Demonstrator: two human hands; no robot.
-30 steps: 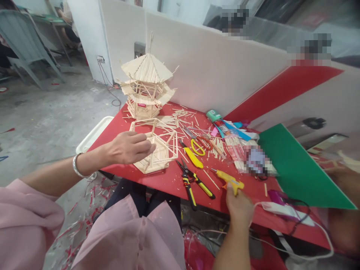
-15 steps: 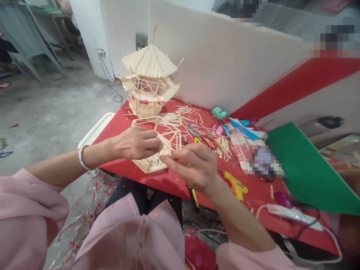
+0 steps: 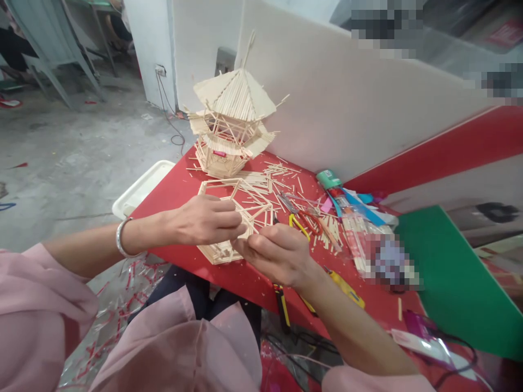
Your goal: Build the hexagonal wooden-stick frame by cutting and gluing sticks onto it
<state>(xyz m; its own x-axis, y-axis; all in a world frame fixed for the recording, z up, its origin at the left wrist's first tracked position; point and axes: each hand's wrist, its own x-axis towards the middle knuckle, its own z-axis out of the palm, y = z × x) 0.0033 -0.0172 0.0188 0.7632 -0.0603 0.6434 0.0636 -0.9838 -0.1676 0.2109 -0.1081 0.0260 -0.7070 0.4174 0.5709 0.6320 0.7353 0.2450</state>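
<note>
My left hand (image 3: 209, 220), with a silver bangle at the wrist, is closed in a pinch over a half-built frame of thin wooden sticks (image 3: 216, 182). Close beside its fingertips, my right hand (image 3: 281, 253) is also pinched, palm turned inward. Whatever lies between the fingers is too small or hidden to make out. The frame has a stick base (image 3: 216, 255) and open upright edges; my hands cover part of it. Behind it stands a tiered stick pagoda (image 3: 239, 98) with a pointed roof.
Loose sticks (image 3: 281, 171) are scattered across the red tabletop (image 3: 163, 209). Scissors (image 3: 300, 223), a yellow glue gun (image 3: 347, 288) and a yellow-black tool (image 3: 281, 305) lie to the right. A green board (image 3: 453, 272) and a power strip (image 3: 429, 348) are at far right.
The view has shifted, so the table and pagoda appear farther right and a little lower. My two hands have come closer together at the fingertips. Both stay pinched.
</note>
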